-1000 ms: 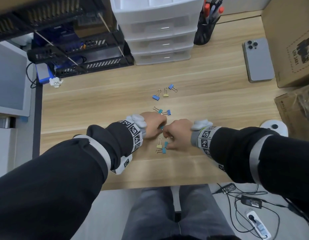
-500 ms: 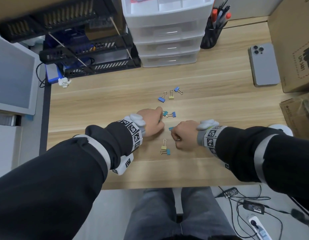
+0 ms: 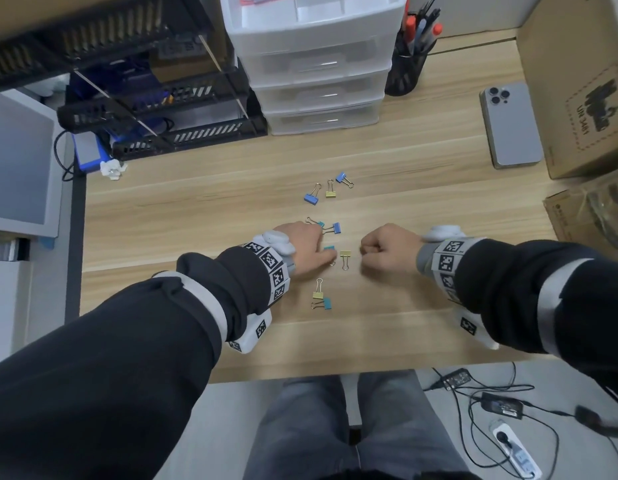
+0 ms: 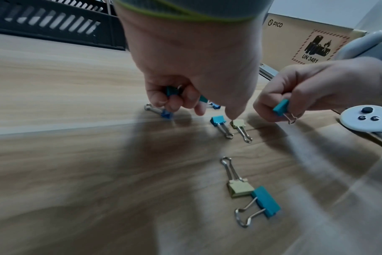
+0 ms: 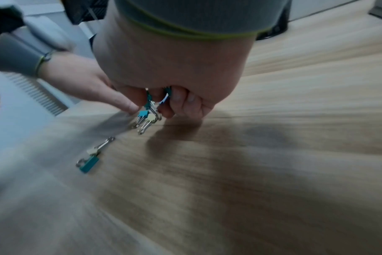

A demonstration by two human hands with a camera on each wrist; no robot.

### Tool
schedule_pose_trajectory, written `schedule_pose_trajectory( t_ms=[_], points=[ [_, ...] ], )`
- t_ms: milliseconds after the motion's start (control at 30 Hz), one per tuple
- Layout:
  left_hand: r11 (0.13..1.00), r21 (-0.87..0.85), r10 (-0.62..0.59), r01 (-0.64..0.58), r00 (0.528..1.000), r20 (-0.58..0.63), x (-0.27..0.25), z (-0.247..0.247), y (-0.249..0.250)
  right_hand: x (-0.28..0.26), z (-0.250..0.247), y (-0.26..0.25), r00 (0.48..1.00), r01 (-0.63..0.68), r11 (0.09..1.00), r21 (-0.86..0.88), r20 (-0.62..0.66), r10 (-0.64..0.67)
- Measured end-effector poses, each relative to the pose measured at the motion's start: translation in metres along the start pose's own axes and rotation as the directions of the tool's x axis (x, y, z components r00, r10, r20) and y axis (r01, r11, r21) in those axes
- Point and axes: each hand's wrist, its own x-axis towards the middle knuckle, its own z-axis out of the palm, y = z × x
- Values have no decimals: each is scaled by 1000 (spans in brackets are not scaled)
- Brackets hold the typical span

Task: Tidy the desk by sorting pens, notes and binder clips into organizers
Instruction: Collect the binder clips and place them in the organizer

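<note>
Fingers (image 4: pixel 175 103) and fingers (image 4: pixel 270 110) curl around binder clips (image 4: pixel 280 107).

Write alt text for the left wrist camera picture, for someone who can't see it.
Seen from the wrist, the left hand holds a teal binder clip in curled fingers just above a wooden desk, while the right hand pinches another teal clip. More teal, blue and yellow clips lie loose on the desk, with a cardboard box behind.

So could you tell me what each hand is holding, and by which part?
Left hand curls round a teal binder clip; right hand pinches another teal clip by its body.
</note>
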Motion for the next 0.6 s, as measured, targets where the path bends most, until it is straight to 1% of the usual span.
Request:
schedule_pose_trajectory(
  t_ms=[33, 100, 200, 367, 433, 533, 600],
  points=[
    [1000, 15, -11, 11, 1000, 5, 2, 0, 4, -1, -3, 2, 999, -47, 995, 83, -20, 49],
    [998, 60, -25, 23, 999, 22, 5, -2, 9, 0, -6, 4, 993, -100, 972, 213, -41, 111],
    [995, 85, -46, 43, 998, 43, 9, -2, 15, 2, -8, 5, 989, -136, 934, 330, -12, 148],
    [999, 6, -35, 35, 994, 102, 19, 0, 17, -1, -8, 6, 985, -170, 910, 377, 28, 172],
    [1000, 10, -28, 27, 993, 110, 19, -2, 17, -1, -8, 4, 986, -166, 907, 387, 62, 154],
    [999, 32, -15, 12, 995, 97, 15, -6, 17, 1, -8, 2, 988, -157, 887, 434, 80, 136],
    [999, 39, 1, -5, 996, 93, 14, -6, 15, 4, -7, 1, 985, -173, 863, 475, 92, 147]
  ],
)
